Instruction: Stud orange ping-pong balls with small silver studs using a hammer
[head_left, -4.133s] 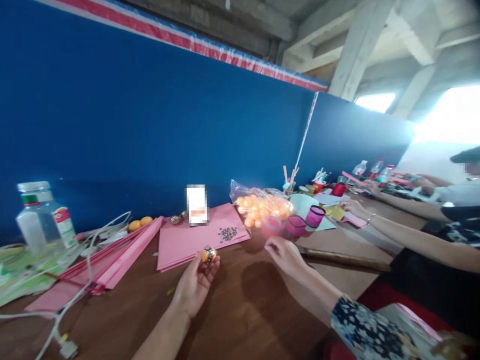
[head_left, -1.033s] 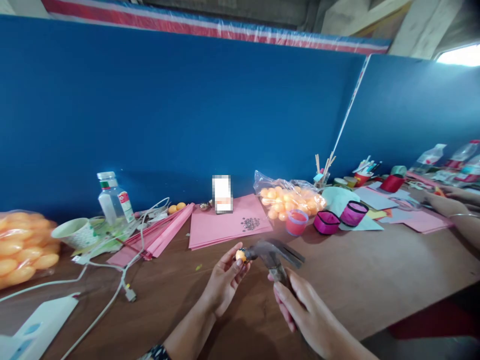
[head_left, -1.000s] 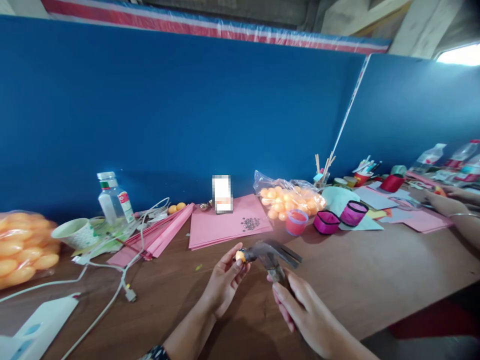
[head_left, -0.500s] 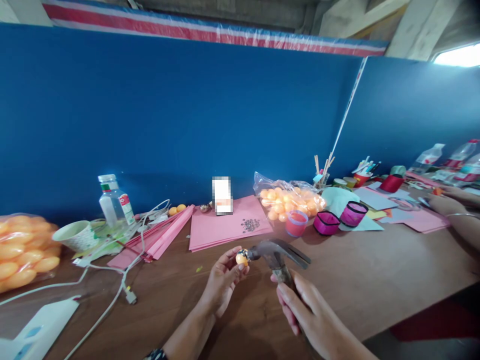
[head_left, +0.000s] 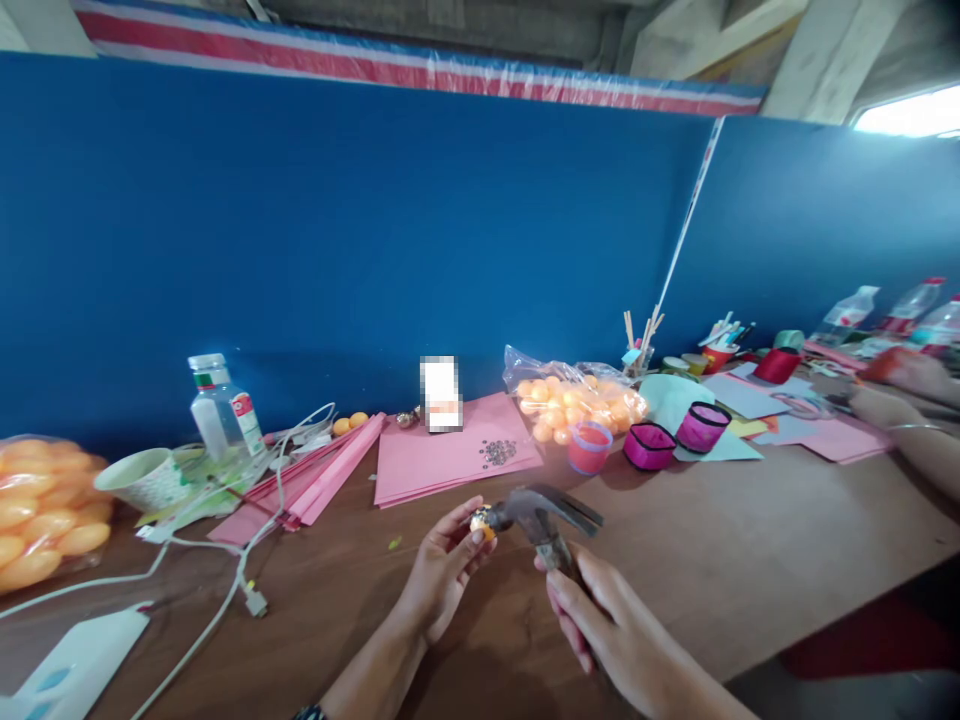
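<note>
Between the fingers and thumb of my left hand [head_left: 448,572] is a small orange ball [head_left: 481,527] with dark and shiny bits on its upper side. My right hand [head_left: 592,610] is wrapped around the handle of a claw hammer [head_left: 546,512]. The hammer's striking face is at the ball's right side, seemingly against it, and its claw points right. Both hands are above the brown table [head_left: 697,560]. Beyond them, a pile of small dark metal rings [head_left: 498,453] lies on a stack of pink paper [head_left: 420,468].
Behind stand a bag of orange balls [head_left: 570,405], a red cup [head_left: 589,448] and magenta fabric rings [head_left: 649,446]. Leftward are another bag of balls [head_left: 49,515], a paper cup [head_left: 146,478], a bottle [head_left: 225,410] and white cables [head_left: 244,560]. Another person's hand [head_left: 885,410] is at far right.
The hammer has shifted slightly left and now covers more of the ball's right side. My left hand still holds the ball in nearly the same place. The whole view has shifted a little.
</note>
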